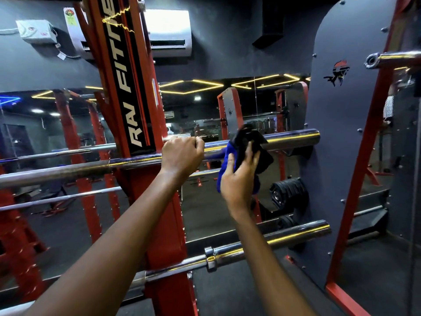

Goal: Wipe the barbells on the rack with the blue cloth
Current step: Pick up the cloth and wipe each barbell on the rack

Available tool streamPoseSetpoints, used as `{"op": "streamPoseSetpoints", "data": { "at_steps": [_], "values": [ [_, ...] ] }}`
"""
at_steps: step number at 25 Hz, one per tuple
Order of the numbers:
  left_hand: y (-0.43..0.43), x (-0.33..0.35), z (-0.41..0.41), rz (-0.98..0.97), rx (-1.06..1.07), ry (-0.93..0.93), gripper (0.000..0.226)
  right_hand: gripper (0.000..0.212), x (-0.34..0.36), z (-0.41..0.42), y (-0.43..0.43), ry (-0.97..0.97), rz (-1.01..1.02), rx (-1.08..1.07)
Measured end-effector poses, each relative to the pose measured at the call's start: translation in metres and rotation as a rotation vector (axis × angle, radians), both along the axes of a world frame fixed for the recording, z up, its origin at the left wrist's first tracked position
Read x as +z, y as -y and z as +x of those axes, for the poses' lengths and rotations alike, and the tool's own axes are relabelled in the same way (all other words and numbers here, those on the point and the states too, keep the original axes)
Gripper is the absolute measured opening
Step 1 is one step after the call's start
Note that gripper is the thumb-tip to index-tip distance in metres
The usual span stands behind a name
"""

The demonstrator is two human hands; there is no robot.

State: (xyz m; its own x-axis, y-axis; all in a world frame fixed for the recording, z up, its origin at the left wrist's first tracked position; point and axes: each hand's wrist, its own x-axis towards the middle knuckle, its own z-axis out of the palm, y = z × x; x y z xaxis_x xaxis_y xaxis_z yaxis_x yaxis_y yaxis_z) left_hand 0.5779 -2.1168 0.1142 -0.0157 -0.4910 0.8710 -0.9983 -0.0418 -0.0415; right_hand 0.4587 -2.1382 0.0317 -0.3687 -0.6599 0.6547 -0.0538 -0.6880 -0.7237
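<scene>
- While the left hand [182,153] clenched around the upper barbell [293,139] at the centre of the frame, fingers curled over the shaft, the right hand [239,181] just right of it grasped the blue cloth [224,163] between thumb and fingers.
- The cloth was bunched against that same bar, over its thick chrome sleeve, its upper folds looking dark.
- That bar ran from the left edge past a red upright [127,92] to a grey panel [337,137] on the right.
- A lower barbell [284,236] crossed the lower centre, behind the right forearm.
- A third bar [373,60] showed its end at the upper right.
- Black weight plates [289,195] sat below the cloth, with a mirror [200,106] behind.
</scene>
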Motion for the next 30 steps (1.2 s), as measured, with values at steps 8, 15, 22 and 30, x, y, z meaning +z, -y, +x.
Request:
{"op": "streamPoseSetpoints", "data": {
  "at_steps": [8, 15, 22, 30],
  "values": [
    [0.002, -0.004, 0.007, -0.021, -0.065, 0.020, 0.047, 0.058, 0.033, -0.069, 0.040, -0.597, -0.127, -0.289],
    [0.000, -0.005, 0.025, 0.034, -0.155, 0.306, 0.060, 0.074, 0.070, -0.097, 0.062, -0.650, 0.114, -0.336],
    [0.000, -0.008, 0.030, 0.021, -0.193, 0.417, 0.071, 0.060, 0.066, -0.113, 0.069, -0.686, 0.018, -0.387],
    [0.005, -0.015, 0.030, -0.003, -0.174, 0.377, 0.065, 0.063, 0.047, -0.094, 0.059, -0.743, -0.031, -0.421]
  ]
}}
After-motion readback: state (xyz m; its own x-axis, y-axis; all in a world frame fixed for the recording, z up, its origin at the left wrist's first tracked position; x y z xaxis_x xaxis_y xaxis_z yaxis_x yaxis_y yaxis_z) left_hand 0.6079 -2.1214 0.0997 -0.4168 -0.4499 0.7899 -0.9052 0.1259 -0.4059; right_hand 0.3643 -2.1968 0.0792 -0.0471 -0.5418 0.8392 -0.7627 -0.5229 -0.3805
